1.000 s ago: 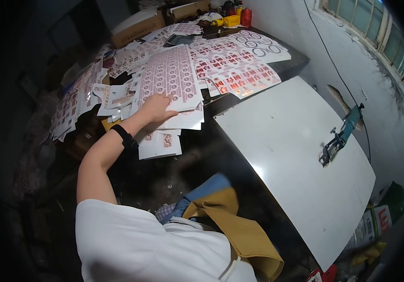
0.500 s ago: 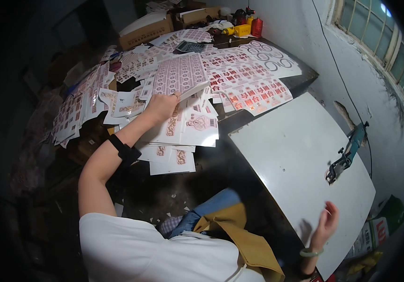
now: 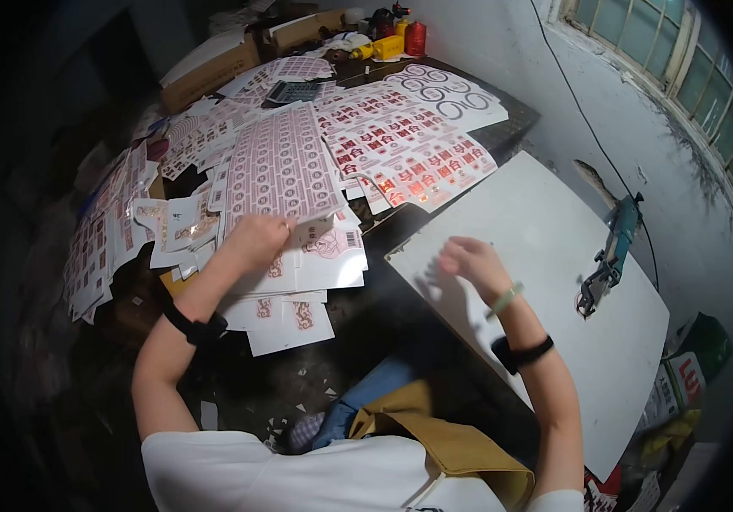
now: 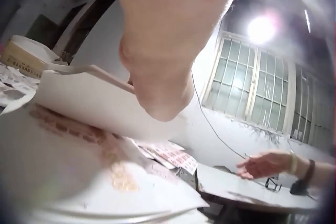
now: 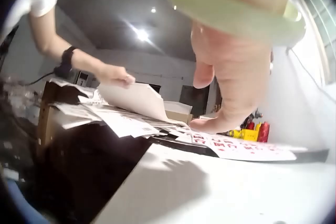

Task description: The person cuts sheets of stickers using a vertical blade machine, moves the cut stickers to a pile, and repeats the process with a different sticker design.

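Note:
My left hand point(image 3: 257, 243) pinches the near edge of a stack of printed label sheets point(image 3: 277, 162), bending that edge up. In the right wrist view the lifted sheets point(image 5: 134, 100) curve upward from the pile, white underside showing. Beneath them lie more white sheets point(image 3: 332, 271) with gold and pink prints. The right hand point(image 3: 475, 263), a pale green bangle point(image 3: 505, 300) at its wrist, hovers over the white board point(image 3: 537, 341), fingers loosely bent and holding nothing. In the left wrist view that right hand point(image 4: 266, 164) appears beyond the sheets.
A green clamp-like tool point(image 3: 612, 256) is mounted on the white board's right side. Red-printed sheets point(image 3: 409, 154) spread behind it, near a calculator point(image 3: 292, 92). Cardboard boxes point(image 3: 208, 70) and a red bottle point(image 3: 415, 39) stand at the back. Paper scraps point(image 3: 277, 422) litter the floor.
My left hand has gone from resting on the printed sheets to gripping and lifting their near edge. The right hand has come into view and moved up and left over the white board.

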`<state>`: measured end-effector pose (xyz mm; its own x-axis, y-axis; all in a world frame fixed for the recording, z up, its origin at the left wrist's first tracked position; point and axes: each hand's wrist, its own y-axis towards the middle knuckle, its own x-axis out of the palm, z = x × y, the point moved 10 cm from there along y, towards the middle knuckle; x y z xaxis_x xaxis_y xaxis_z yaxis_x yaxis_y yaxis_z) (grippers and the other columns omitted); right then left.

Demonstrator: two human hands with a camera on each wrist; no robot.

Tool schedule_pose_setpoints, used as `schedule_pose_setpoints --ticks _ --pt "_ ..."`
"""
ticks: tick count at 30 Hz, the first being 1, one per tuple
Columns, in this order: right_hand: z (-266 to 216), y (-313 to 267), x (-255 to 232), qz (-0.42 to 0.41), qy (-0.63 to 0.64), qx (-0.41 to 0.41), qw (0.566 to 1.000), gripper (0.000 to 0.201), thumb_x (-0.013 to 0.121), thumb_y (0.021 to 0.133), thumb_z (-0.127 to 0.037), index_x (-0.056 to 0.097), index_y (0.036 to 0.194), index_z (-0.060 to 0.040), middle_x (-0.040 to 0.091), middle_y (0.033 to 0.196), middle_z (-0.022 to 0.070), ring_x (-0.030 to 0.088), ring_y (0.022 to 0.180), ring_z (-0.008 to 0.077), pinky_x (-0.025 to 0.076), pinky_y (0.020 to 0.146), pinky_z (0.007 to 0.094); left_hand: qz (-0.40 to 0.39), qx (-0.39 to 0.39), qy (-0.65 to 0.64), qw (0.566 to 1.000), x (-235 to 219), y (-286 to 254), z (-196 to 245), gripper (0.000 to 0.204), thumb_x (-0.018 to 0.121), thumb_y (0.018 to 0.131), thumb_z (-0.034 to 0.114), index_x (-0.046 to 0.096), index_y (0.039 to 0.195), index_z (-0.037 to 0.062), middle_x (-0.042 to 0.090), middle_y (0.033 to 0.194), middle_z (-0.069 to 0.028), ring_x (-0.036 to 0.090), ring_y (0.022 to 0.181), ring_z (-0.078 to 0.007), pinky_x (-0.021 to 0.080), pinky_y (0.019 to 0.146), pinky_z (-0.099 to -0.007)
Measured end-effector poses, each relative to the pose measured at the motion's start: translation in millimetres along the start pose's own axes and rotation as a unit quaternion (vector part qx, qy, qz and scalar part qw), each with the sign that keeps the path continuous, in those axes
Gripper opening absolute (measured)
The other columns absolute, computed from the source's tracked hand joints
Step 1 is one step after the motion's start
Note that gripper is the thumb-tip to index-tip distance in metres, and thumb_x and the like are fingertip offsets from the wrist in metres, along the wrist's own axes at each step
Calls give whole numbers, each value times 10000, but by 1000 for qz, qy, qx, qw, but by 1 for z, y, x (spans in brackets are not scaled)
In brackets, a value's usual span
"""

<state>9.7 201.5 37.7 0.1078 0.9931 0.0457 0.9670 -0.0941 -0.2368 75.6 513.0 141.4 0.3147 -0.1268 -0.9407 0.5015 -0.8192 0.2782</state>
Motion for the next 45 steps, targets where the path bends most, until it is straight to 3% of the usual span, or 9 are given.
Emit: schedule_pose_setpoints --ticks 9,14,21,25,29,33,41,43,45 --pt "29 152 7 167 162 141 962 839 667 859 -410 272 1416 78 330 1387 309 454 1172 445 454 911 539 18 -134 -25 991 -11 -13 -45 83 576 828 88 532 881 41 621 661 -145 648 629 -328 509 542 -424" --pt "41 170 -28 346 103 90 928 293 678 856 -338 653 909 -51 612 688 52 517 490 128 442 475 279 20 -121 -81 989 -8 -14 -30 119 525 910 130 524 884 14 596 658 -186 616 626 -378 491 561 -444" --pt "39 207 -31 216 273 134 928 308 581 909 -308 475 1075 -71 552 735 60 548 558 150 483 504 321 41 -92 -64 993 -8 -13 -25 112 578 884 131 534 876 29 626 678 -143 634 604 -330 505 542 -412" --pt "17 186 -20 186 180 166 952 494 590 903 -299 402 1288 -52 455 1197 202 579 861 281 534 665 436 -50 -112 -106 987 -4 -13 -15 256 627 860 218 577 1029 32 640 897 -147 636 823 -316 503 686 -420" --pt "23 195 -29 172 92 193 962 550 610 890 -303 392 1315 -29 463 1149 195 557 921 265 527 697 415 -186 -91 -248 946 9 5 4 578 708 787 397 567 1236 61 579 1157 -178 557 1092 -332 453 912 -418" --pt "29 191 -31 276 138 168 936 301 611 874 -229 570 1071 -6 569 837 145 521 528 210 444 456 359 -17 -71 -189 979 20 80 -17 658 740 745 420 545 1236 28 566 1189 -147 517 1147 -307 450 942 -398" --pt "35 177 -25 199 95 147 964 319 631 879 -201 500 1120 -37 478 901 96 514 639 185 502 522 289 54 41 -46 997 100 203 -46 805 779 676 342 452 1362 77 518 1248 -210 498 1160 -357 440 941 -416" --pt "33 172 -26 195 111 134 965 302 637 873 -185 498 1088 -24 471 860 79 508 633 172 488 514 276 -175 8 -86 981 150 212 -57 792 767 694 380 455 1347 60 556 1170 -220 550 1069 -387 472 878 -440" --pt "28 173 -30 182 117 112 970 272 634 869 -156 495 1048 -5 479 850 75 510 656 163 480 527 266 -180 48 -35 982 166 222 -59 815 767 689 421 455 1359 78 595 1094 -202 583 1023 -352 504 824 -429"
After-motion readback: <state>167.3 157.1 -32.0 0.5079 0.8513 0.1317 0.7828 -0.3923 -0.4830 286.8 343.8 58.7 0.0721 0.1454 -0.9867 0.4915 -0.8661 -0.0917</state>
